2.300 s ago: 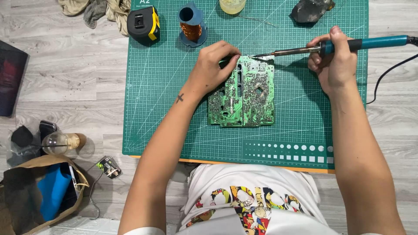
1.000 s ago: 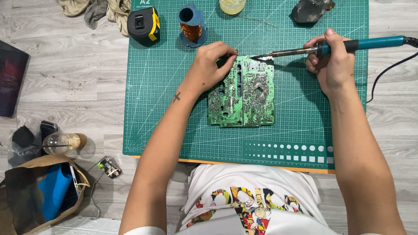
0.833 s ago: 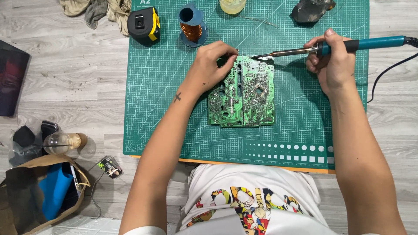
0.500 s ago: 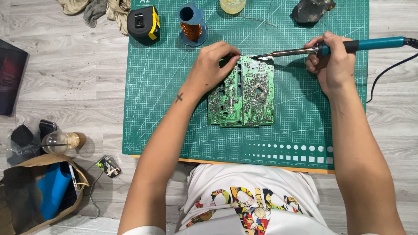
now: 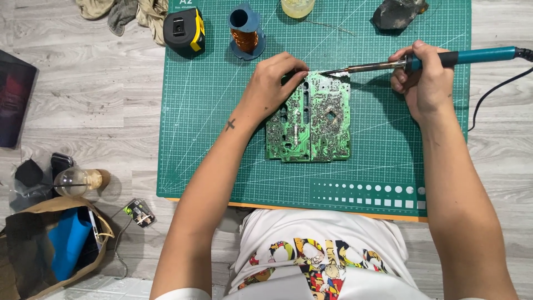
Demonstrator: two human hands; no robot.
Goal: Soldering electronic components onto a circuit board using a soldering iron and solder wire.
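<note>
I count one green circuit board (image 5: 311, 119) lying solder side up near the middle of one green cutting mat (image 5: 211, 128). My left hand (image 5: 272, 83) rests on the board's upper left corner, fingers curled; whether it pinches anything I cannot tell. My right hand (image 5: 425, 83) is clamped on one teal-handled soldering iron (image 5: 422, 60), tip at the board's top edge. Along the mat's far edge: one copper wire spool (image 5: 245, 33) and one tape measure (image 5: 185, 30).
</note>
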